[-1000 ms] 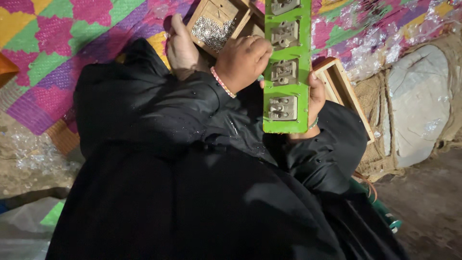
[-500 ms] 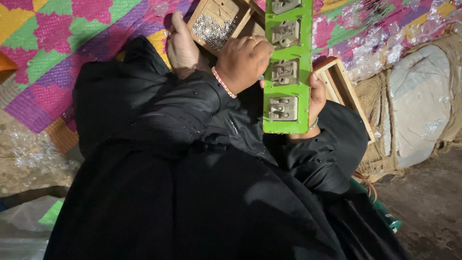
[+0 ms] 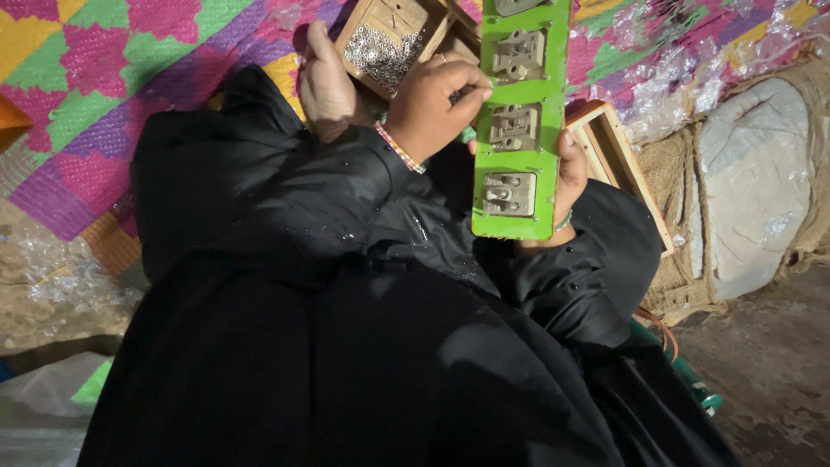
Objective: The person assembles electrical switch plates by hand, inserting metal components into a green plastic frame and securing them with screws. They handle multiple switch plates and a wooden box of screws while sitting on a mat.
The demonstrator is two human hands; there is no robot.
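Note:
A long green board (image 3: 521, 227) carries several grey metal fittings in a row and stands upright over my lap. My right hand (image 3: 569, 177) grips it from behind at its lower right edge. My left hand (image 3: 430, 105), with a beaded bracelet at the wrist, rests against the board's left edge beside the middle fittings. Its fingertips are pinched together, and I cannot tell whether anything small is between them. Just behind my left hand sits a wooden box (image 3: 413, 15) filled with small silvery metal pieces (image 3: 379, 54).
A bare foot (image 3: 323, 79) sticks out of my black garment beside the box. A second wooden tray (image 3: 616, 151) lies right of the board. A burlap sack with a white cover (image 3: 750, 186) stands at the right. A colourful woven mat (image 3: 95, 78) lies beneath.

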